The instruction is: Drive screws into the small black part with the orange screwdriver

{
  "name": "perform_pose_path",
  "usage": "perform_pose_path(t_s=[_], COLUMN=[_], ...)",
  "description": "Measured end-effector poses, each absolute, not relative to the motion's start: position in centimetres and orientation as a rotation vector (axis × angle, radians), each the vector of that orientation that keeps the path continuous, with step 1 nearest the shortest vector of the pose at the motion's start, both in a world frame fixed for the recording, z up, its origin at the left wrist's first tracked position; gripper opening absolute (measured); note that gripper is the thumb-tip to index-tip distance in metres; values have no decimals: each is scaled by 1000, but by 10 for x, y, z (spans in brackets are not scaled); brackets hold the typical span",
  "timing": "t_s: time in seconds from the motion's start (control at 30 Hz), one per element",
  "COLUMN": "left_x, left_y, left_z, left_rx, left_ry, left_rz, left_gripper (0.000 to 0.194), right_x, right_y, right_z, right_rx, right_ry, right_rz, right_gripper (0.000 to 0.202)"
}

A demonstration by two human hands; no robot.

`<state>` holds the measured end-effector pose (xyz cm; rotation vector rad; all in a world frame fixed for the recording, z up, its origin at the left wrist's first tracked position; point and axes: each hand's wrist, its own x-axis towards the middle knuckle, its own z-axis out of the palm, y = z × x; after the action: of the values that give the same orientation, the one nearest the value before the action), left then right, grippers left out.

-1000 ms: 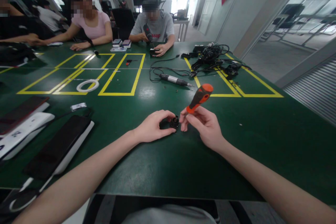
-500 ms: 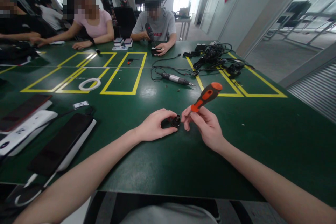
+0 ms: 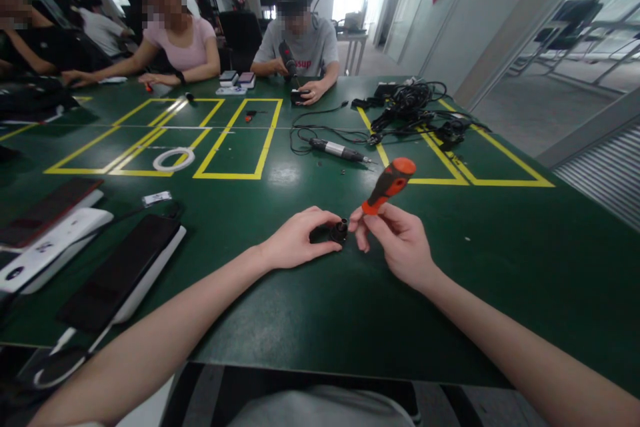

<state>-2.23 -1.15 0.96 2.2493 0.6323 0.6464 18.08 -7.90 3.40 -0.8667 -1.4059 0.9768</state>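
My left hand (image 3: 303,239) is closed on a small round black part (image 3: 339,232), thumb and fingers pinching it just above the green table (image 3: 280,320) or on it; I cannot tell which. A short tube-like piece sticks up from the part. Close on the right, my right hand (image 3: 397,240) grips a screwdriver (image 3: 390,185) with a dark grey and orange handle. Its handle leans up and to the right, while the shaft and tip are hidden behind the fingers. The fingertips of both hands are nearly touching beside the black part.
An electric screwdriver (image 3: 340,150) with a cord lies ahead, left of tangled black cables (image 3: 410,107). To the left are a white ring (image 3: 173,159), a phone (image 3: 120,270) on a white block and a white power strip (image 3: 50,247). Across the table, a co-worker (image 3: 300,47) holds a power tool.
The view has shifted slightly. The screwdriver handle leans a little further left than before. Both hands keep their holds. At the far left, a co-worker's hand now has a small red item near it.
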Motion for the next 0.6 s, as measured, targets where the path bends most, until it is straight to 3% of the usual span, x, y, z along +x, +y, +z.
perform_pose_path(t_s=[0.5, 0.6], left_x=[-20, -26], left_y=[-12, -4], left_z=[11, 13], left_rx=[2319, 2406], left_ry=[681, 588], left_rz=[614, 597], left_gripper=[34, 52], right_x=[179, 179], right_y=[-78, -79], right_z=[36, 36], right_rx=[-893, -899], right_ry=[-1370, -1378], right_rz=[887, 913], right_gripper=[31, 35])
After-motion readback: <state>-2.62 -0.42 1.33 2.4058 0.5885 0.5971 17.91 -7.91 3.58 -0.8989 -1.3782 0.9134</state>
